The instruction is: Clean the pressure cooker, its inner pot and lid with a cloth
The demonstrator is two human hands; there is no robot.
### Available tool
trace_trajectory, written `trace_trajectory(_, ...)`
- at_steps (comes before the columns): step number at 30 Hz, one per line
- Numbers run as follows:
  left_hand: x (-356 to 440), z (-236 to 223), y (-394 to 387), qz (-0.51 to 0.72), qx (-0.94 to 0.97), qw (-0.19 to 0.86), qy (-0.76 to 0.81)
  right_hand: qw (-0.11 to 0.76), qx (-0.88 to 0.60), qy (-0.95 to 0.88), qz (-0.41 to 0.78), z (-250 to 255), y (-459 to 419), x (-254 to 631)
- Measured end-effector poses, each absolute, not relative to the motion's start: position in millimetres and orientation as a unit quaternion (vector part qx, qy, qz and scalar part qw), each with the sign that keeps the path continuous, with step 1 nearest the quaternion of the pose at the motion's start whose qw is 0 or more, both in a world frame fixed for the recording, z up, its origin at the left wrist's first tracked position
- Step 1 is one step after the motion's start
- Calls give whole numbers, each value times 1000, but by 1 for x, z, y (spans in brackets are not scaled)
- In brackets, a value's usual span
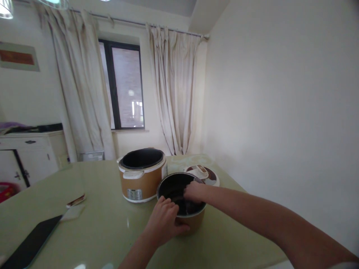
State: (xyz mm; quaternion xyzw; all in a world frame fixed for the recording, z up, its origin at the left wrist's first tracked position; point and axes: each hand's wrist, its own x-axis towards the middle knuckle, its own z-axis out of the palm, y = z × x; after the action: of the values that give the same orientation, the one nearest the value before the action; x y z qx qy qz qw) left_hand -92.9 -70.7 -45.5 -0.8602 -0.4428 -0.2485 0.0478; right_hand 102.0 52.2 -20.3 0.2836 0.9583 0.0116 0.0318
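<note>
A dark inner pot [173, 185] with a brown outer wall stands on the pale green table [101, 220]. My left hand [165, 220] grips its near rim, fingers curled over the edge. My right hand [194, 192] reaches down into the pot with its fingers bent; what they touch inside is too dark to make out. Behind it to the left stands a brown and white rice cooker [142, 173] with its top open. The cooker's lid [202, 173] lies flat on the table behind the pot.
A dark tablet [30, 244] lies at the table's near left, with a small phone-like object [75, 201] beyond it. The white wall runs along the table's right side. A white cabinet [28, 157] and a curtained window [125, 86] stand beyond.
</note>
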Motion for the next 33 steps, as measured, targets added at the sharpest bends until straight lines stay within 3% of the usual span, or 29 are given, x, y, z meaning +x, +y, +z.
trace_trajectory(4, -92, -45, -71, -261, -859, 44, -438, 93, 206, 968, 111, -8, 67, 92)
trace_trajectory(10, -90, -37, -74, -234, -862, 47, -447, 122, 58, 982, 129, 8, 80, 63)
trace_trajectory(14, -89, -35, -76, -222, -861, 67, -452, 111, 206, 965, 118, 10, 63, 83)
trace_trajectory(18, -89, -34, -76, -212, -862, 67, -456, 173, 415, 893, 21, 11, 44, 94)
trace_trajectory(23, -89, -29, -79, -193, -860, 59, -468, 250, 427, 857, -143, 20, 40, 80)
trace_trajectory(30, -92, -36, -89, -297, -835, 47, -461, 132, 432, 834, -318, 24, 18, 74)
trace_trajectory(33, -102, -52, -82, -390, -807, 53, -439, 17, 438, 782, -443, 19, 10, 82)
